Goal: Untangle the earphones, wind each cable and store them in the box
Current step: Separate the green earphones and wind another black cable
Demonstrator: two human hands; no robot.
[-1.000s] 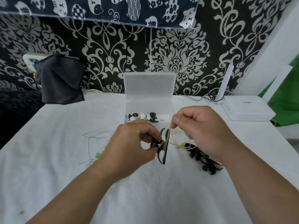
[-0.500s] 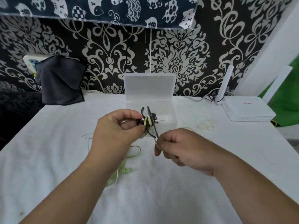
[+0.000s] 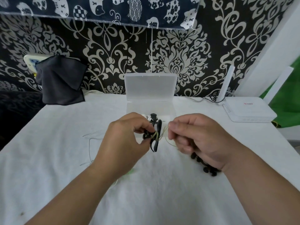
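Note:
My left hand [image 3: 128, 140] pinches a small black coil of earphone cable [image 3: 155, 138] with a yellow-green cable wrapped round its middle. My right hand [image 3: 194, 138] pinches the loose end of that yellow-green cable [image 3: 167, 137] just right of the coil. Both hands hover above the white cloth, in front of the clear plastic box [image 3: 172, 111], whose lid stands open. Black and white earphone parts [image 3: 152, 116] lie inside the box. Another black earphone bundle [image 3: 204, 164] lies on the cloth, partly hidden under my right wrist. A thin pale cable [image 3: 90, 143] lies left of my left hand.
A white router [image 3: 248, 111] with upright antenna sits at the back right. A dark cloth [image 3: 60, 82] hangs over a wall socket at the back left. The patterned wall stands close behind the box. A green surface shows at the far right edge.
My right hand has risen from below the coil to its right side, drawing the yellow-green cable round it. The left hand has dropped slightly with the coil.

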